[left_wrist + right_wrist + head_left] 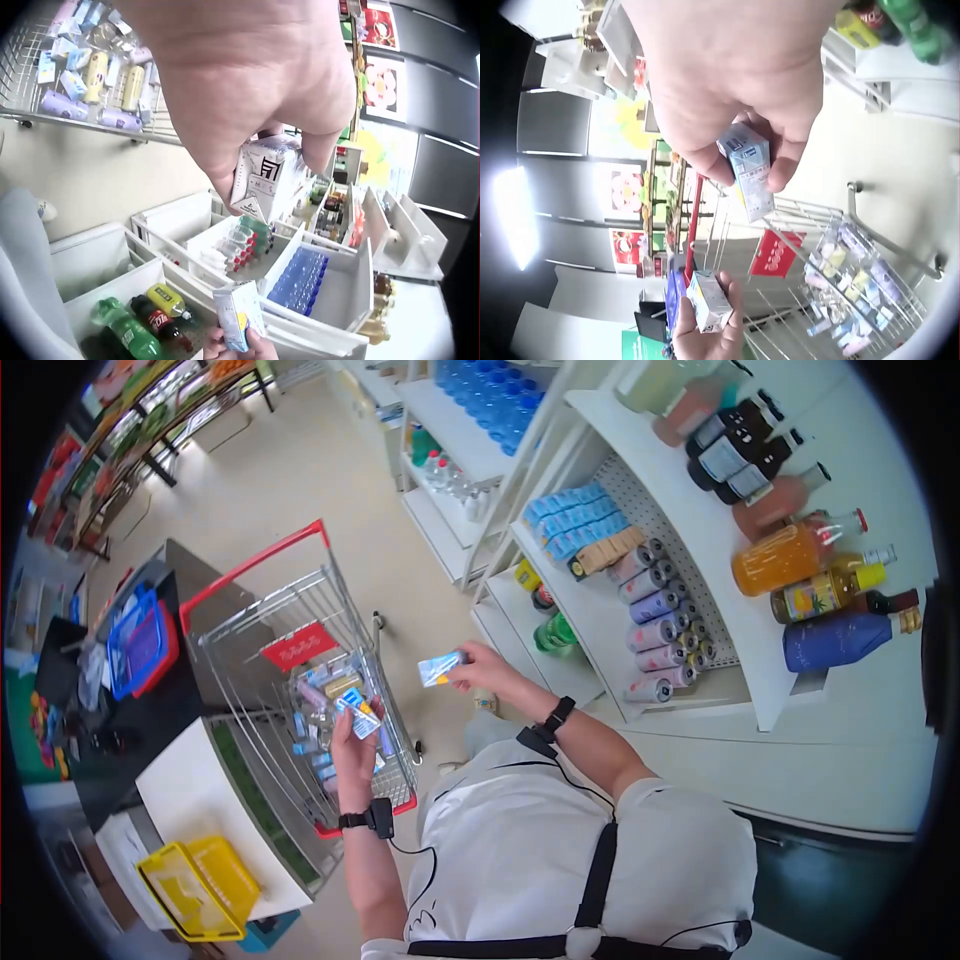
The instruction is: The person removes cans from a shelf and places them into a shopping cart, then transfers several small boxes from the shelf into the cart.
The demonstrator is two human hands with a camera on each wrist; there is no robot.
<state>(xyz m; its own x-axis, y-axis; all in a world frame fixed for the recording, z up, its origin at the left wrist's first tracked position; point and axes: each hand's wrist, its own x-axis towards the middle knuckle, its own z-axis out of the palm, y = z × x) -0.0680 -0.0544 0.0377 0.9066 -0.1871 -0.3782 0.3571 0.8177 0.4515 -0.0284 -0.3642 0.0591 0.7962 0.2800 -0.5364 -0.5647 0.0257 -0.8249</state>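
Observation:
My left hand [354, 760] grips a small white and blue drink carton [362, 716] by its sides, above the shopping cart. In the left wrist view this carton [271, 174] shows a printed end between thumb and fingers. Held out to the right of the cart, a similar blue and white carton [437, 669] is pinched by my right hand [484, 668]. The right wrist view shows that carton [748, 169] hanging from the thumb and fingertips. Beneath the left hand, the wire shopping cart [228, 628] holds several cans, cartons and bottles.
To the right, a white shelf [590, 622] bears rows of blue cartons [578, 518] and cans [655, 630]. Glass bottles [775, 560] line the shelf above. Blue-capped water bottles [490, 398] stand farther back. A yellow basket [205, 888] and a counter [175, 800] lie left.

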